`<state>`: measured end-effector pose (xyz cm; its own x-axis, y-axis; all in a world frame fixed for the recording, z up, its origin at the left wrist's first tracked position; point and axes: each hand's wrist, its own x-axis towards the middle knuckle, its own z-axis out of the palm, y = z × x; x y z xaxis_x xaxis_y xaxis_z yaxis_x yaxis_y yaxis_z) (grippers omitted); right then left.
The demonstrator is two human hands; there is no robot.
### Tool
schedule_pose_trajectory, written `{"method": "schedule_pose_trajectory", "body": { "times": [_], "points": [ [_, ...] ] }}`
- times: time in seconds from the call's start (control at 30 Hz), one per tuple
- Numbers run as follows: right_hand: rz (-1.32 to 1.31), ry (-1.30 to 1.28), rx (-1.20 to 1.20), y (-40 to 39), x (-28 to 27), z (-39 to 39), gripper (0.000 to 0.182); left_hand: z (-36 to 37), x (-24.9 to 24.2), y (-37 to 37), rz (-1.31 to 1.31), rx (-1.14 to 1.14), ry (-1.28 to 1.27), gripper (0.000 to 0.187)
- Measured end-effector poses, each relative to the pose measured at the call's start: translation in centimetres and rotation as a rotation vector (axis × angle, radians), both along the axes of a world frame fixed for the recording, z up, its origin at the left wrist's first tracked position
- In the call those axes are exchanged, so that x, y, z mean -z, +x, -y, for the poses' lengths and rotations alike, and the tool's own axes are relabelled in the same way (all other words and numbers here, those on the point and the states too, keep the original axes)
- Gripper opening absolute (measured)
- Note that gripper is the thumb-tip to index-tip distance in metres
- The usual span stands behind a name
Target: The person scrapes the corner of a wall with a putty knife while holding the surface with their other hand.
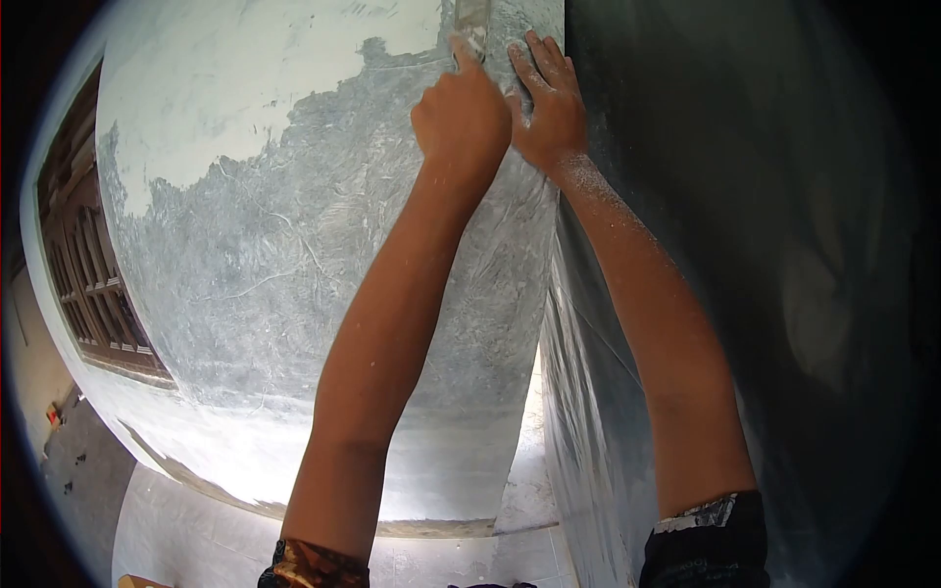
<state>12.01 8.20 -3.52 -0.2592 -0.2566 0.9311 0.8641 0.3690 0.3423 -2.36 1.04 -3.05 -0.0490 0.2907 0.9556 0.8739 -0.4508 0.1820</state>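
Raised to the wall's upper part, my left hand (pixel 463 113) is closed round a scraper (pixel 472 22), its index finger pointing up along the tool. The scraper's blade reaches the top edge of the view, against the wall (pixel 343 225). The handle is hidden in my fist. Just right of it, my right hand (pixel 551 103) lies with spread fingers on the wall near its right edge. White dust covers the fingers and wrist. The wall is rough grey, with a patch of pale coating (pixel 216 88) at the upper left.
A dark wooden window (pixel 93 265) is set in the wall at the left. Clear plastic sheeting (pixel 588 421) hangs down right of the wall's edge, beside a dark surface (pixel 765 196). Pale floor (pixel 441 559) shows below.
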Motion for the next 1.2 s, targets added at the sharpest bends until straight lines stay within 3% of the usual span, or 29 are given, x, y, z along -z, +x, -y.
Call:
{"method": "schedule_pose_trajectory", "body": {
  "times": [0.07,0.2,0.27,0.3,0.37,0.47,0.6,0.67,0.8,0.87,0.97,1.07,1.2],
  "points": [
    [0.003,0.005,-0.005,0.0,0.1,-0.1,0.052,0.5,0.9,-0.1,-0.013,-0.010,-0.140,0.082],
    [0.001,0.011,0.011,0.0,-0.1,-0.3,0.052,-0.4,-1.0,0.1,0.013,-0.002,-0.008,0.081],
    [0.001,0.013,0.007,0.0,-0.1,-0.3,0.052,-0.5,-2.2,0.3,0.053,0.061,0.016,0.060],
    [0.000,0.016,0.004,0.0,0.0,-0.3,0.052,-0.5,-2.0,0.3,0.052,0.062,0.015,0.060],
    [-0.003,0.012,0.003,0.1,0.1,-0.2,0.052,-0.4,-1.0,0.2,0.025,0.009,0.061,0.082],
    [-0.002,0.007,-0.009,0.0,0.1,0.0,0.052,0.5,1.1,-0.1,0.003,-0.007,-0.093,0.082],
    [-0.008,0.003,-0.009,0.0,0.1,0.0,0.052,-0.6,-0.4,-0.2,0.005,-0.006,-0.007,0.081],
    [-0.005,0.007,-0.001,0.0,0.2,0.0,0.052,-0.8,-2.0,-0.1,0.055,0.056,0.025,0.061],
    [-0.010,-0.001,-0.004,0.0,0.2,-0.1,0.052,-0.2,0.3,-0.1,0.009,0.003,0.046,0.075],
    [-0.008,-0.001,-0.005,0.0,0.2,0.1,0.052,0.6,2.3,-0.2,-0.014,-0.010,-0.101,0.071],
    [-0.009,0.004,-0.008,0.0,0.2,0.1,0.053,0.0,1.9,-0.4,0.042,0.053,-0.096,0.059],
    [-0.002,0.006,0.003,0.0,0.1,-0.1,0.053,-0.7,-0.6,-0.5,0.069,0.091,0.026,0.060],
    [0.002,-0.001,-0.008,0.1,0.2,-0.2,0.055,0.4,0.9,-0.3,0.069,0.094,0.003,0.060]
  ]
}}
